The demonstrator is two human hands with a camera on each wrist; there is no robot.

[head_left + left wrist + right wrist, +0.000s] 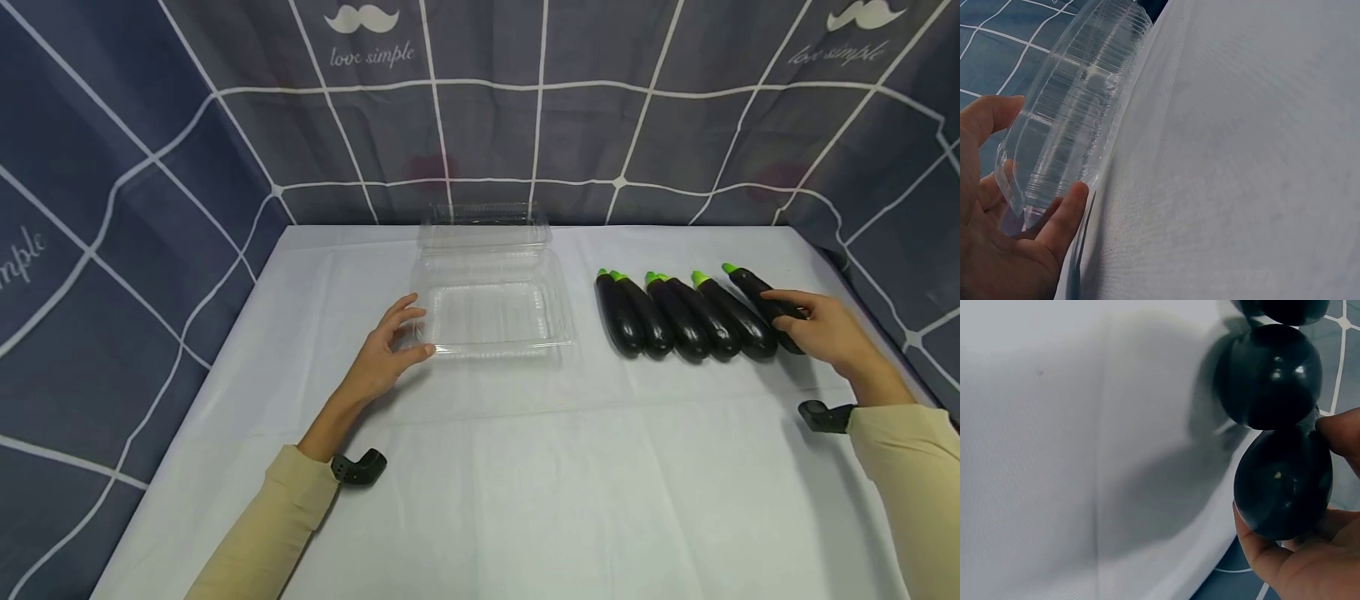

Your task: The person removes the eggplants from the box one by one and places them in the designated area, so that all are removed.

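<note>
A clear plastic clamshell container [491,310] stands with its lid [483,237] swung back. At its near left corner is my left hand [386,354], fingers and thumb spread around the corner. The left wrist view shows a fingertip against the container's [1063,134] lower edge. My right hand [828,333] grips the rightmost eggplant [750,287], dark and glossy with a green tip, around its fat end. In the right wrist view, thumb and fingers hold that eggplant [1282,484] from opposite sides, next to a neighbouring eggplant [1272,378].
Several more eggplants [678,321] lie side by side in a slanted row, green tips away from me. All rest on a white-covered table [570,483]. A dark checked curtain [487,133] surrounds the table's back and sides.
</note>
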